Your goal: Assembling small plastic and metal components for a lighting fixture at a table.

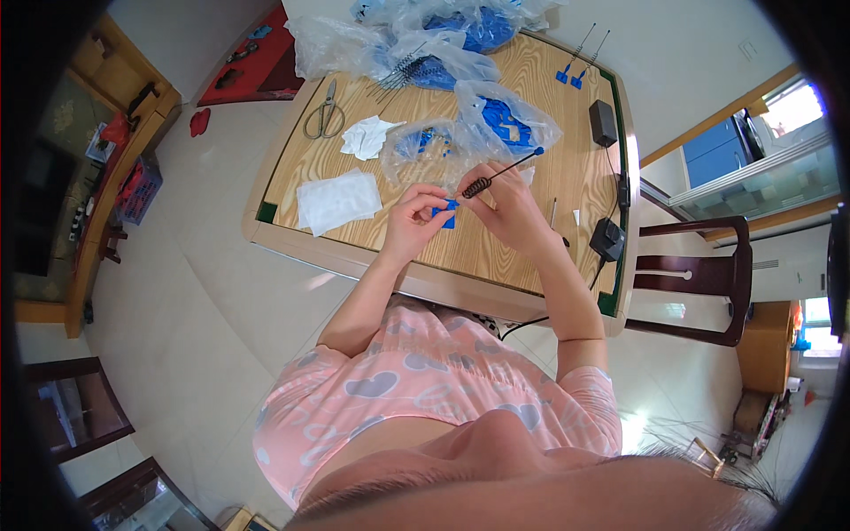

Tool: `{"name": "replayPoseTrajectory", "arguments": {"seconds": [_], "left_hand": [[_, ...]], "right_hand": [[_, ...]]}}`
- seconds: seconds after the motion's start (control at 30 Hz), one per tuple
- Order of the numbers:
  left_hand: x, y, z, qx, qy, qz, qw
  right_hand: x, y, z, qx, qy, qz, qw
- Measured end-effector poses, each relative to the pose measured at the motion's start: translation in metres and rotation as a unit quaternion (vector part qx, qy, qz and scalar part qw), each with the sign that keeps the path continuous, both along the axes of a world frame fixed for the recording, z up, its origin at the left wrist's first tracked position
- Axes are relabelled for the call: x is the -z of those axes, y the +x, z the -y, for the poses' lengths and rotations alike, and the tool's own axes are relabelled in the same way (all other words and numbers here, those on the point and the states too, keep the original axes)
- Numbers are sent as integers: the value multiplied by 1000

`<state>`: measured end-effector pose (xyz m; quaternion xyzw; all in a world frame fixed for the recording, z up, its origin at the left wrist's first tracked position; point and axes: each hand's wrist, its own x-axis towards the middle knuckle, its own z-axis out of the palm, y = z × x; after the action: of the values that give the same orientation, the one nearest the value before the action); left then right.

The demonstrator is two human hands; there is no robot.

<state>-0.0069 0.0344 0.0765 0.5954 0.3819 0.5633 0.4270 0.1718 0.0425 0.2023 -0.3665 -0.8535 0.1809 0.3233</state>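
Note:
My left hand [416, 217] pinches a small blue plastic piece [450, 212] just above the wooden table [531, 257]. My right hand [500, 199] grips a thin black rod with a coiled spring at its base [478, 186]; the rod slants up to the right and ends in a blue tip [538, 151]. The two hands meet near the table's front edge, with the spring end next to the blue piece.
Clear plastic bags of blue parts [496, 124] and a bundle of spring rods [403, 71] lie behind the hands. Scissors [324, 113], white paper sheets [338, 200], black adapters [607, 239] and two finished rods [575, 62] share the table. A dark chair [699, 274] stands to the right.

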Motion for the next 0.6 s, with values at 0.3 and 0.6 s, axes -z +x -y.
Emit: {"name": "replayPoseTrajectory", "arguments": {"seconds": [0.3,0.6], "left_hand": [[1,1,0,1,1,-1,1000],[1,1,0,1,4,-2,1000]], "right_hand": [[2,-2,-1,5,-6,-6,1000],[5,-1,-3,9,-19,-10,1000]]}}
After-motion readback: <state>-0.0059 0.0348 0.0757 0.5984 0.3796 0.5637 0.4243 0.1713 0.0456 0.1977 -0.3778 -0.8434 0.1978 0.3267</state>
